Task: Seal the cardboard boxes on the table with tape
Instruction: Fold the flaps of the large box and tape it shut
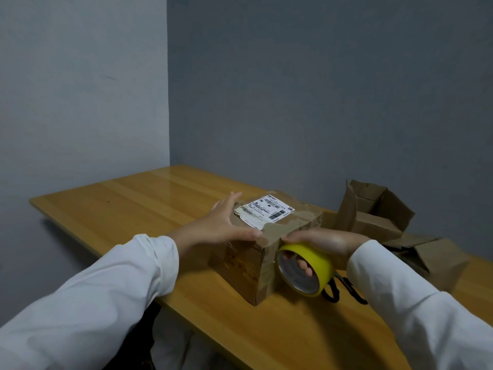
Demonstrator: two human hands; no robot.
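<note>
Grey-blue walls are meeting in a corner behind a long wooden table (pixel 128 209) with a glossy honey-coloured top. Near the middle of the table, a closed brown cardboard box (pixel 266 244) with worn, scuffed sides is being steadied; a white shipping label (pixel 264 210) with barcodes is stuck across its top, partly torn at one edge. The left hand (pixel 226 222) is being laid flat on the top near corner of the box, its fingers straight and spread, the thumb stretched along the near edge; nothing is being gripped by it. The right hand (pixel 325 244) is being held against the right side of the box, where a yellow roll of tape (pixel 306 271) with a shiny inner core is being gripped: fingers are curled through the hole of the roll and the thumb is resting over its outer rim, beside the box's upper edge. The roll is being kept just against the box's right face, above the table. Both arms are covered by white sleeves (pixel 88 297). Black-handled scissors (pixel 344 289) are lying on the table just behind the roll, partly hidden by the right sleeve. Further right, an open brown cardboard box (pixel 373 209) with raised flaps is standing near the wall, and a flattened piece of brown cardboard (pixel 426 252) is lying beside it.
</note>
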